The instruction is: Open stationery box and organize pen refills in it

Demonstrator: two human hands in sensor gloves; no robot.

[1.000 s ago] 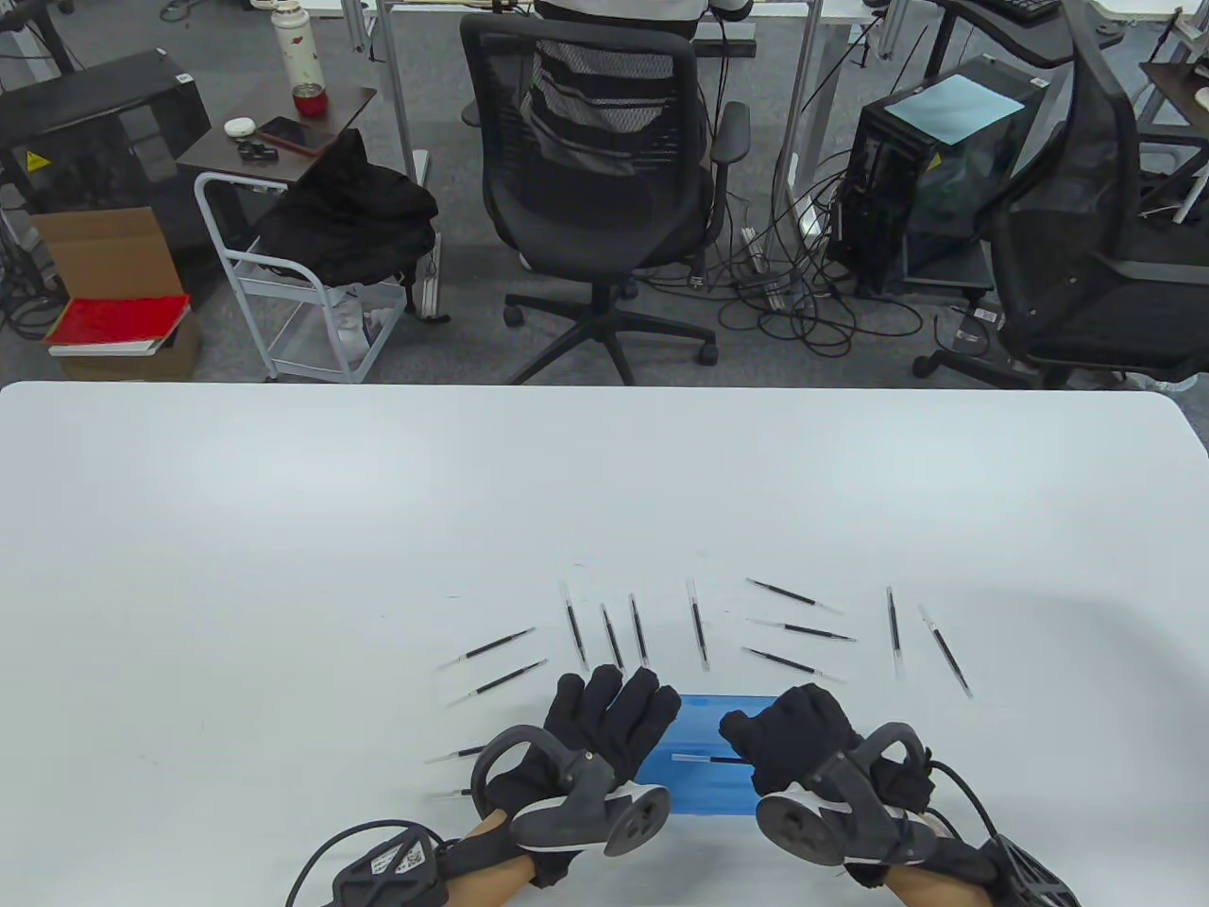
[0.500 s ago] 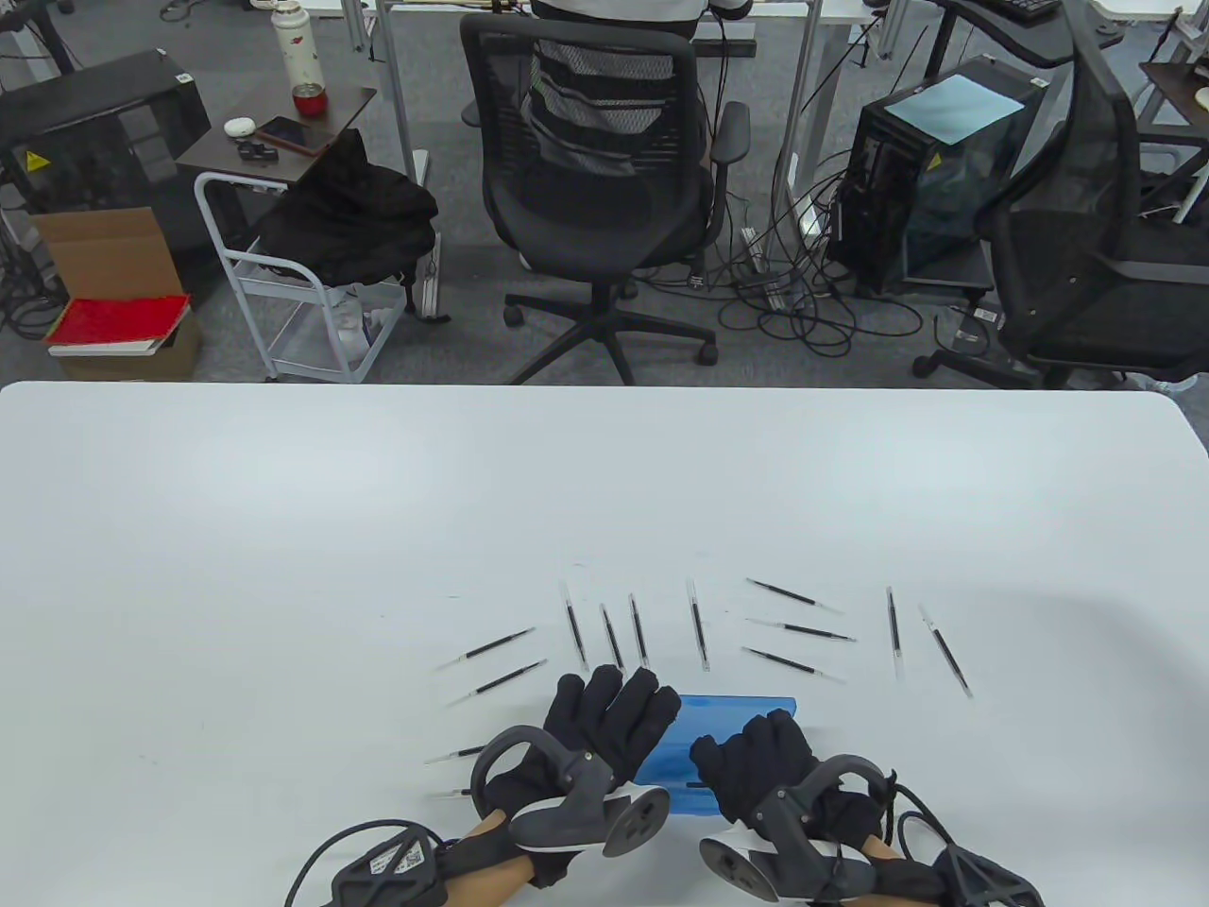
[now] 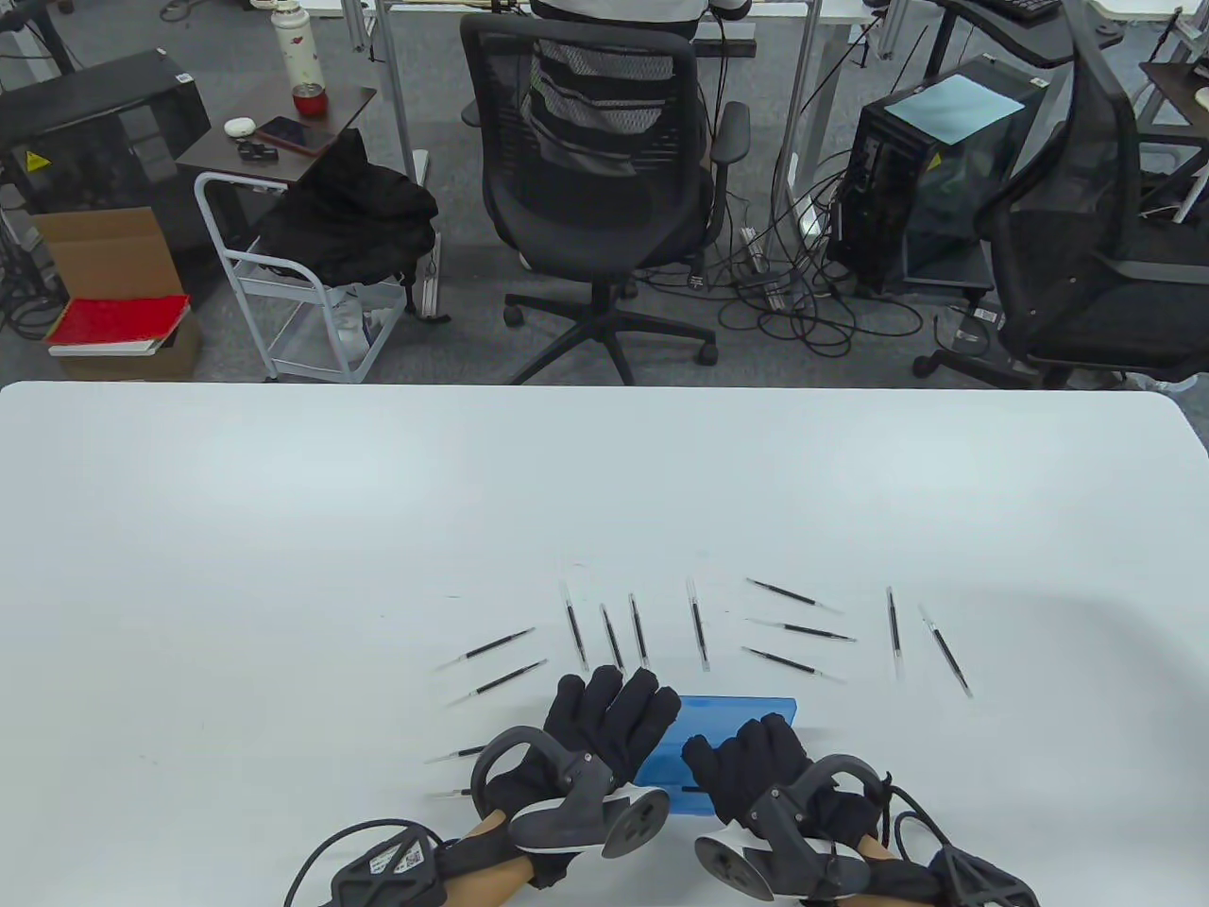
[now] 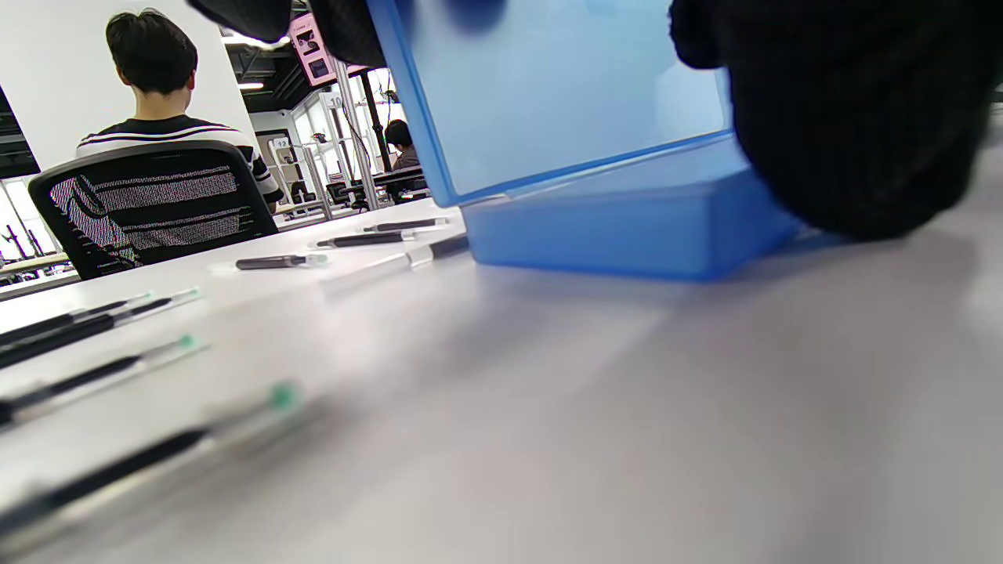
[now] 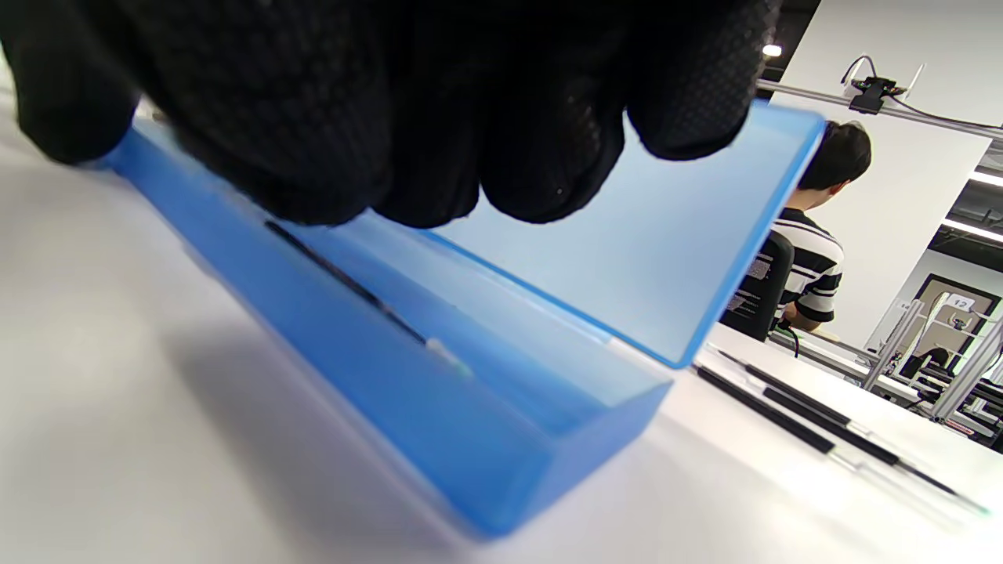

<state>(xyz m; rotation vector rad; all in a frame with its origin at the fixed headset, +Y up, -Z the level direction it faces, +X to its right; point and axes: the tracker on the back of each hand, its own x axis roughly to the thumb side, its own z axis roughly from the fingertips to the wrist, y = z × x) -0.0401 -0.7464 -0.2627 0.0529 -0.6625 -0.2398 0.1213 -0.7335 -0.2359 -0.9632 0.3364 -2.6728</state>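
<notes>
White surface carries the open blue stationery box at 6 o'clock, left hand propping its lid with straight fingers, right hand curled over one refill inside; release gently, lengthwise, then fetch scattered refills.

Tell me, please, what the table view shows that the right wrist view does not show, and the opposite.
Only the table view shows the left hand on the box's left end, and the refills spread in groups beyond the box.

Only the right wrist view shows one refill lying inside the box, below the right hand's fingers, and the lid raised behind it.

Both show the blue stationery box, open, the right hand over it, and the white table.
</notes>
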